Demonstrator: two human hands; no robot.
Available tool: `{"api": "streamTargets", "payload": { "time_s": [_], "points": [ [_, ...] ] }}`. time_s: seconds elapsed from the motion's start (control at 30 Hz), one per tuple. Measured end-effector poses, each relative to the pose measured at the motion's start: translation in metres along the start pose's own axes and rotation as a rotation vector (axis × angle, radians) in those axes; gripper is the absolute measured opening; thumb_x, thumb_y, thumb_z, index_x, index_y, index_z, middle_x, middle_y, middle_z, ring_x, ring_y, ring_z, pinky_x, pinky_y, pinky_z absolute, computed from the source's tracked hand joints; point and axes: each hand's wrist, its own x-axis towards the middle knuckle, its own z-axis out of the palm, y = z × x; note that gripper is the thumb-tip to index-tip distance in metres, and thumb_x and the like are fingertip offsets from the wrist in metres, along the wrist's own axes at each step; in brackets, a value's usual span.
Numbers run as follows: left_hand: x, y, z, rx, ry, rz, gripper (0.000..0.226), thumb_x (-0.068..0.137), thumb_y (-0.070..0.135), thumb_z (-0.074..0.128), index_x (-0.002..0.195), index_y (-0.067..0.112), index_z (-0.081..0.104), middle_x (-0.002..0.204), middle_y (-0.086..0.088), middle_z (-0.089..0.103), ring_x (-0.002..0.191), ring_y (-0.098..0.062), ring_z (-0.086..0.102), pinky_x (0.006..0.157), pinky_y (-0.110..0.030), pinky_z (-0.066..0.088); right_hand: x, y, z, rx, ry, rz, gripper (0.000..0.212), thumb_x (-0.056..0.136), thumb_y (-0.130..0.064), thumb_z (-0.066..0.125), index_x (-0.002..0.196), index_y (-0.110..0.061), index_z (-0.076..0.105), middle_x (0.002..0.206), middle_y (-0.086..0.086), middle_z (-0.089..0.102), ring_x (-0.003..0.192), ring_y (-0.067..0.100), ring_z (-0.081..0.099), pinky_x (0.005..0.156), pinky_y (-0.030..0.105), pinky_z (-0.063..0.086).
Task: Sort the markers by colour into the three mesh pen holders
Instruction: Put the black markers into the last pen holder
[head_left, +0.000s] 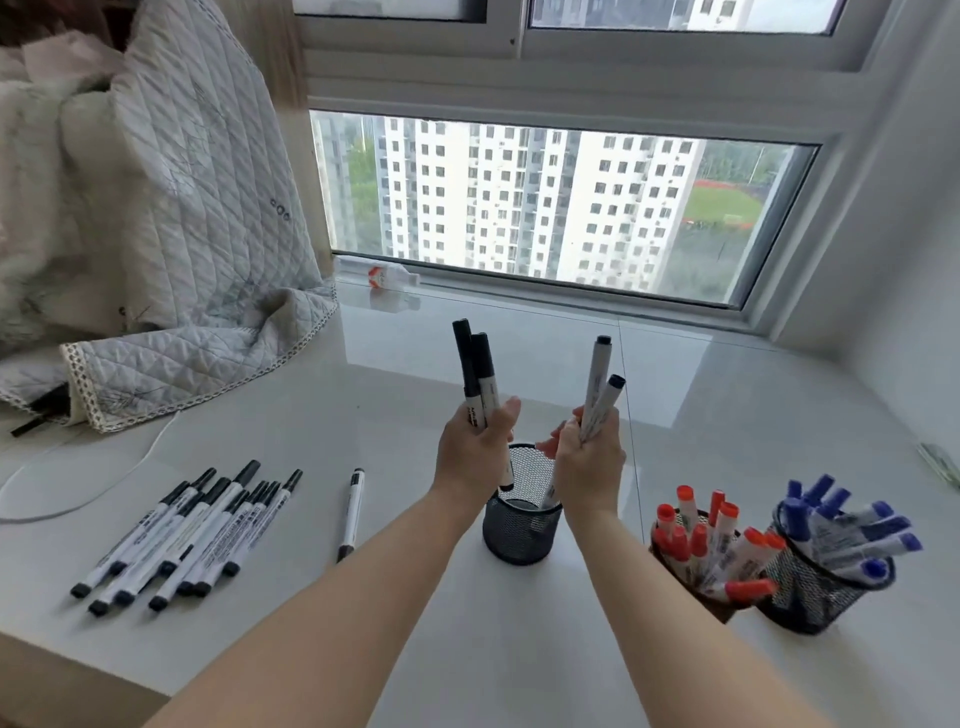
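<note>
White glossy tabletop (395, 395) runs up to a window (545, 208) that looks out on tall apartment blocks. Over its middle I have both hands raised. My left hand (475, 449) is curled round two black-capped markers (475, 371), held upright with their caps pointing up. My right hand (589, 460) grips another pair of black markers (597, 387), also upright and leaning slightly right. Both fists sit just above the open mouth of the middle mesh pen holder (519, 530), a black one, and the lower ends of the held markers reach down to its rim or just inside; I cannot tell whether they touch it.

To the right stand two more holders, touching or nearly so: one packed with red markers (711, 545), the next, a black mesh holder (810, 603), packed with blue markers (852, 530). To the left a single black marker (351, 512) lies on the table, and further left a loose pile of black markers (182, 535). Beyond the pile, a white cable (93, 488) curves across the surface, and a quilted blanket (182, 234) is heaped at the far left. A small plastic bottle (387, 275) lies by the window frame.
</note>
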Motion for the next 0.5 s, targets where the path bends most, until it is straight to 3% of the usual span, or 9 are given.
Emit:
{"api": "streamTargets", "payload": {
  "time_s": [0.17,0.3,0.4,0.5],
  "points": [
    [0.001,-0.005,0.013,0.013,0.027,-0.042,0.023,0.086,0.039,0.059,0.073,0.022,0.052,0.062,0.005,0.055,0.062,-0.014,0.055,0.066,-0.034,0.048,-0.005,-0.007,0.0,0.017,-0.076,0.049,0.008,0.091,-0.008,0.043,0.091,-0.016,0.042,0.073,0.005,0.058,0.051,0.005,0.064,0.053,0.029,0.055],
    [-0.004,-0.013,0.018,0.018,0.018,-0.103,0.02,0.087,0.04,0.057,0.077,0.023,0.052,0.073,-0.005,0.063,0.071,-0.022,0.062,0.075,-0.041,0.052,-0.014,-0.014,0.001,-0.016,-0.108,0.052,0.015,0.09,-0.008,0.044,0.085,-0.022,0.042,0.073,0.007,0.06,0.053,0.005,0.065,0.056,0.03,0.056],
    [-0.01,-0.019,0.015,0.083,0.013,-0.091,0.022,0.087,0.042,0.056,0.079,0.022,0.052,0.086,-0.013,0.067,0.08,-0.027,0.064,0.074,-0.039,0.05,-0.019,-0.019,-0.001,0.03,-0.1,0.09,0.016,0.09,-0.008,0.044,0.085,-0.023,0.043,0.075,0.009,0.061,0.053,0.003,0.064,0.054,0.025,0.056],
    [-0.02,-0.027,0.009,0.159,0.025,-0.035,0.02,0.087,0.04,0.056,0.078,0.023,0.051,0.084,-0.01,0.066,0.077,-0.023,0.063,0.067,-0.033,0.047,-0.027,-0.021,-0.006,0.062,-0.11,0.11,0.019,0.089,-0.007,0.044,0.085,-0.025,0.042,0.077,0.012,0.061,0.05,0.003,0.062,0.051,0.016,0.051]
  ]
}}
